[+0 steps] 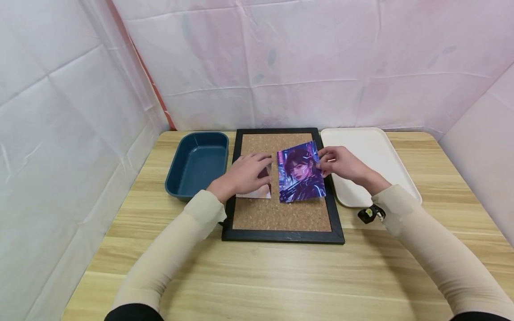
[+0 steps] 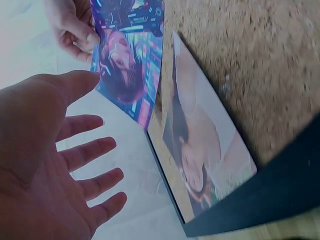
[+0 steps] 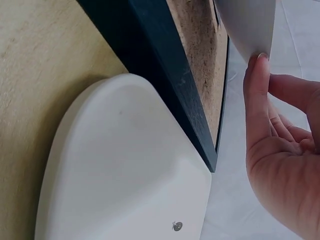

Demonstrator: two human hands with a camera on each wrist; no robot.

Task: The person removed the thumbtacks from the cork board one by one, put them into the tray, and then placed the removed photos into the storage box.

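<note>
A black-framed cork board (image 1: pixel 281 214) lies flat on the wooden table. On it my right hand (image 1: pixel 324 161) pinches the right edge of a purple portrait photo (image 1: pixel 300 171), which tilts up off the cork. The right wrist view shows my thumb (image 3: pixel 257 95) against the photo's white back (image 3: pixel 250 25). My left hand (image 1: pixel 261 161) hovers with straight, spread fingers over a second photo (image 1: pixel 257 192) lying flat on the cork's left side. In the left wrist view that photo (image 2: pixel 200 150) lies below my open palm (image 2: pixel 75 165), with the purple photo (image 2: pixel 130 65) beyond it.
A dark blue tub (image 1: pixel 196 162) stands left of the board. A white tray (image 1: pixel 369 165) lies right of it, against the frame (image 3: pixel 160 75). White cloth walls close in the back and both sides. Bare wood table (image 1: pixel 281 276) runs in front.
</note>
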